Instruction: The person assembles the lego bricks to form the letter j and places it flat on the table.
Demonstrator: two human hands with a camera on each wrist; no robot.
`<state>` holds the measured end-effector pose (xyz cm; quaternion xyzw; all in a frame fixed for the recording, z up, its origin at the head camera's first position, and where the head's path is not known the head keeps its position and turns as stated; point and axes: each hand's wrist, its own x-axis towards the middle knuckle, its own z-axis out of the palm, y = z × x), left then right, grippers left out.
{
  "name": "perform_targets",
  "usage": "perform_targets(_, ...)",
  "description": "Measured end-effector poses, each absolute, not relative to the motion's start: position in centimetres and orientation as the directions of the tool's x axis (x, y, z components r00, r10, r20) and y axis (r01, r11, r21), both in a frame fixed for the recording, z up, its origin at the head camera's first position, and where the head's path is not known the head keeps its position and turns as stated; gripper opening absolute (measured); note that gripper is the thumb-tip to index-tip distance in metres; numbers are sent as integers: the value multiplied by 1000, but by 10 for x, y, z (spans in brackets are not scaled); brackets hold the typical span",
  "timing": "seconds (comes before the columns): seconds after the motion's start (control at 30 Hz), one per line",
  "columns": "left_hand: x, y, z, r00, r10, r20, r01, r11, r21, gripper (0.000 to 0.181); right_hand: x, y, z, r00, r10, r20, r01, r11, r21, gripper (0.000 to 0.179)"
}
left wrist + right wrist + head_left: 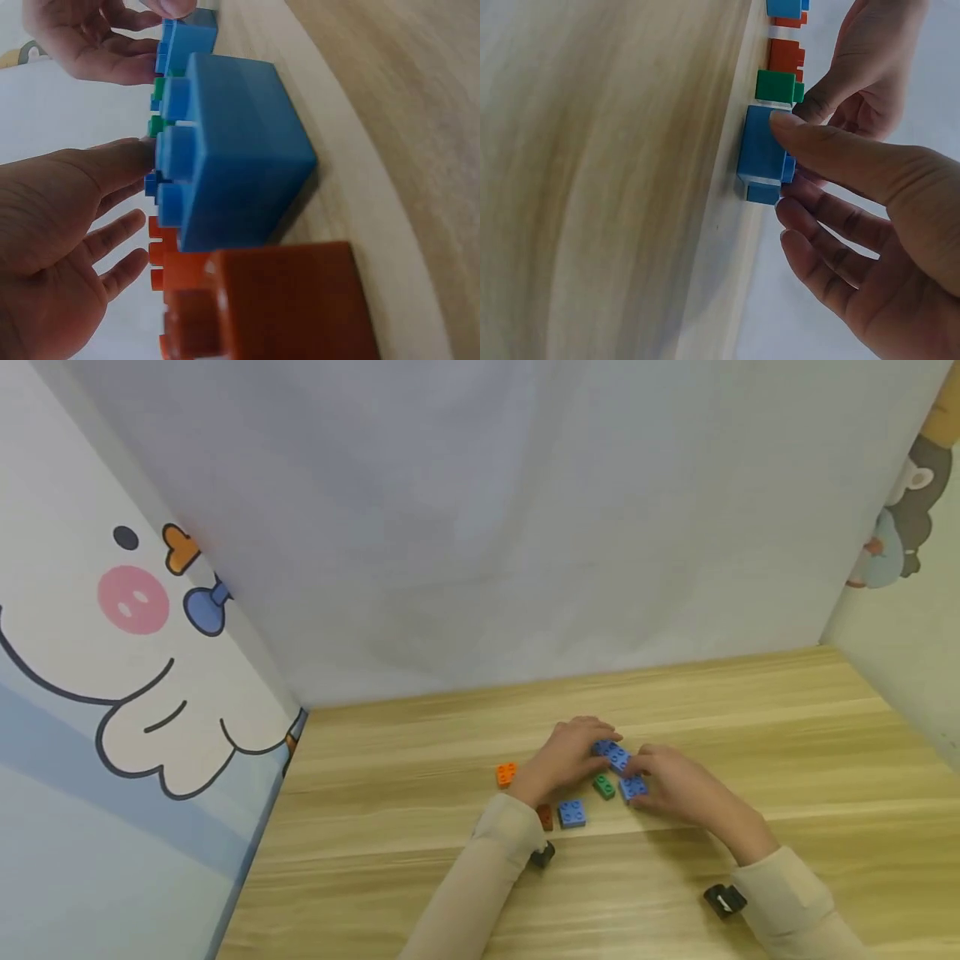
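At the left end of a longer blue toy brick (617, 757), my left hand (564, 760) holds it between thumb and fingers. My right hand (678, 787) pinches a square blue brick (634, 789), its thumb on the near side; the other fingers spread loosely in the right wrist view. These two blue bricks lie close together, and I cannot tell whether they touch. Left of the square one is a small green brick (603, 787). Another blue brick (247, 150) looms large in the left wrist view, beside a brownish-red brick (292, 300).
An orange brick (506, 774) lies left of my left wrist, partly covered by it. Black wrist devices (724, 902) hang beside both cuffs. A pale wall (525, 568) rises behind the wooden table (375, 852), with cartoon-printed panels at both sides.
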<state>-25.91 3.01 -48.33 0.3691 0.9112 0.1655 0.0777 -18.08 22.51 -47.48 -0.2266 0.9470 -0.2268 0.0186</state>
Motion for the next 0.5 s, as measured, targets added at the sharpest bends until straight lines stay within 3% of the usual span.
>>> perform_targets(0.5,-260,18,-493,-763,644,50,627,720,299,33,-182,221,-485,-891,-447,79,-432,781,-450,29)
